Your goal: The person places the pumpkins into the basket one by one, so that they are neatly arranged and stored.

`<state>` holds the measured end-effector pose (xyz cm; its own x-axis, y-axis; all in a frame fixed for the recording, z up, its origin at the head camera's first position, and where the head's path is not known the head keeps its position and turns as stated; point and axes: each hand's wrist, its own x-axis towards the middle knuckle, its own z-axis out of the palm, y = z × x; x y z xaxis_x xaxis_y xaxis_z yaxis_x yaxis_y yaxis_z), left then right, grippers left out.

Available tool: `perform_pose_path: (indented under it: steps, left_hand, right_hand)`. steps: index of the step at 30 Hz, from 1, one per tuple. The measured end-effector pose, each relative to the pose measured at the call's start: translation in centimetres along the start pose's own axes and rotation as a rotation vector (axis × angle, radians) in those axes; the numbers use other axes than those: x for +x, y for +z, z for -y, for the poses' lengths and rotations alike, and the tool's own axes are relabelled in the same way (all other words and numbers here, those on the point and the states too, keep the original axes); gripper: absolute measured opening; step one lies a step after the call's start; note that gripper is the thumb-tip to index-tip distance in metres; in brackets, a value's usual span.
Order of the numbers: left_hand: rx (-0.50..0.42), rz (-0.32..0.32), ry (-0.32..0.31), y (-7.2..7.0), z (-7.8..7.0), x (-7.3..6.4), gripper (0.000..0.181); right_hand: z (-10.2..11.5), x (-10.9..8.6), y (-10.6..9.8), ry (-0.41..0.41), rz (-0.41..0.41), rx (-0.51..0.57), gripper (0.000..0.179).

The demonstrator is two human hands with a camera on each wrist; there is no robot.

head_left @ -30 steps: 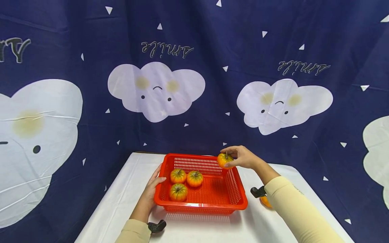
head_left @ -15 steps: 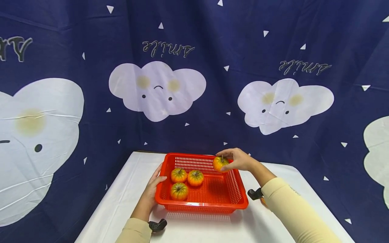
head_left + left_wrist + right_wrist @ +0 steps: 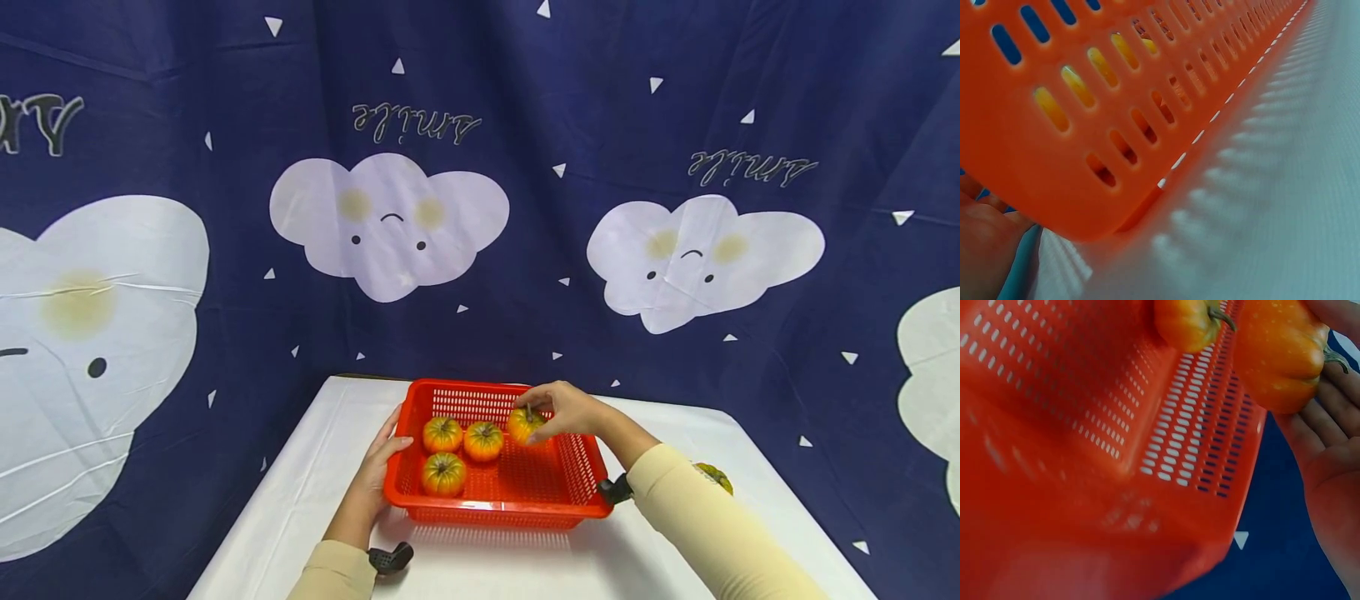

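In the head view my right hand (image 3: 567, 410) holds a small orange pumpkin (image 3: 522, 427) over the right back part of a red plastic basket (image 3: 498, 507). The right wrist view shows this pumpkin (image 3: 1282, 356) between the thumb and the fingers, its stem toward the palm. My left hand (image 3: 372, 467) grips the basket's left rim, thumb on top; in the left wrist view part of this hand (image 3: 985, 244) shows beside the basket wall. Inside the basket, at the left, sit a back pumpkin (image 3: 442, 434), a front pumpkin (image 3: 443, 475) and a middle pumpkin (image 3: 483, 441).
The basket stands on a white-covered table (image 3: 300, 492). Another pumpkin (image 3: 715, 477) lies on the table at the right, partly hidden by the right sleeve (image 3: 712, 517). Behind the table hangs a dark blue curtain (image 3: 540, 333) with clouds.
My right hand has carried its pumpkin left and lower, from the basket's back right corner to over its inside. The pumpkin at the right shows from behind the moved sleeve. The left hand stays put.
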<state>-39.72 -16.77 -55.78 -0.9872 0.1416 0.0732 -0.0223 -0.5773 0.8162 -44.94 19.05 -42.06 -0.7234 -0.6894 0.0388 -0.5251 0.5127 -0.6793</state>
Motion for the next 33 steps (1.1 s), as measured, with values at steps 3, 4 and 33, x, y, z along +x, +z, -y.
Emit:
perform_pose_path:
  steps: [3,4,33]
  left_hand:
    - [-0.015,0.016,0.01,0.0,0.0,0.1,0.078]
    - [-0.017,0.024,0.015,0.0,0.1,0.1,0.078]
    - [0.02,-0.011,0.002,0.4,0.0,-0.1,0.076]
  right_hand:
    - [0.2,0.6,0.7,0.002,0.045,-0.02,0.065]
    - [0.3,0.8,0.9,-0.002,0.058,-0.03,0.065]
    - [3.9,4.4,5.8,0.058,0.337,-0.411,0.06]
